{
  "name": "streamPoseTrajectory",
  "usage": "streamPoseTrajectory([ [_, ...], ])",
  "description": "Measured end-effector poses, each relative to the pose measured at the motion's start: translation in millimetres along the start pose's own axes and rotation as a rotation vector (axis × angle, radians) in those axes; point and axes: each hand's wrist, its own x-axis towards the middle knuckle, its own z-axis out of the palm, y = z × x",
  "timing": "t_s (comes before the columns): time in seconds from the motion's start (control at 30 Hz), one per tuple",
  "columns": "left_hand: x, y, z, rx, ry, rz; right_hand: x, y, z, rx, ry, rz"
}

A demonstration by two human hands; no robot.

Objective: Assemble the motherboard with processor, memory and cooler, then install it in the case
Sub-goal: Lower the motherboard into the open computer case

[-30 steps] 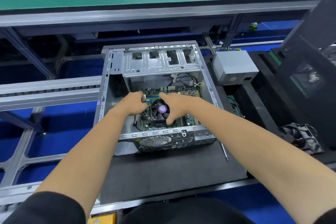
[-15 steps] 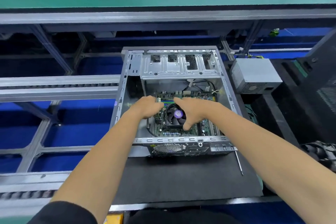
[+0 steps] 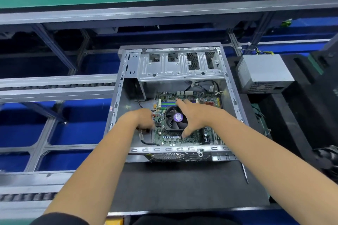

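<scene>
The open grey case (image 3: 117,107) lies on its side on a black mat. Inside it sits the green motherboard (image 3: 190,139), carrying blue memory slots (image 3: 167,103) and a black fan cooler (image 3: 176,118) with a purple hub. My left hand (image 3: 141,119) is at the board's left edge, its fingers curled down over that edge; the fingertips are hidden. My right hand (image 3: 199,118) spreads across the cooler's right side. Its index finger reaches toward the memory slots and its thumb presses on the board just below the cooler.
A grey power supply (image 3: 263,73) stands right of the case on black foam. A screwdriver (image 3: 245,173) lies on the mat (image 3: 182,186) at the front right. A loose black cable (image 3: 148,143) curls in the case's front left corner. Conveyor rails (image 3: 54,87) run at left.
My left hand has slid from the board's upper left down along its left edge. My right hand has spread wider around the cooler. The view has shifted slightly.
</scene>
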Motion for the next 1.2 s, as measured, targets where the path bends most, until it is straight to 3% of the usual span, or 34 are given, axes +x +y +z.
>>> streamPoseTrajectory([
  [0.2,7.3,-1.8,1.3,-0.009,0.143,-0.017,-3.1,-2.5,-5.5,-0.029,-0.007,-0.034],
  [0.37,11.5,-1.1,-0.6,-0.365,0.367,0.067,-6.2,-3.9,-8.3,-0.077,0.037,-0.072],
  [0.43,11.8,2.1,-4.9,-0.389,0.427,0.124,-4.5,-4.8,-7.9,-0.113,0.074,-0.086],
  [0.77,22.9,2.5,-0.4,-0.255,0.308,0.123,0.6,-5.5,-9.0,-0.067,-0.075,0.014],
  [0.93,25.1,-2.8,-0.6,-0.207,0.318,0.113,-3.4,-5.2,-13.7,-0.063,-0.059,0.007],
  [1.2,24.5,2.8,-4.7,-0.425,0.415,0.219,3.1,-5.1,-3.7,-0.174,0.033,-0.033],
])
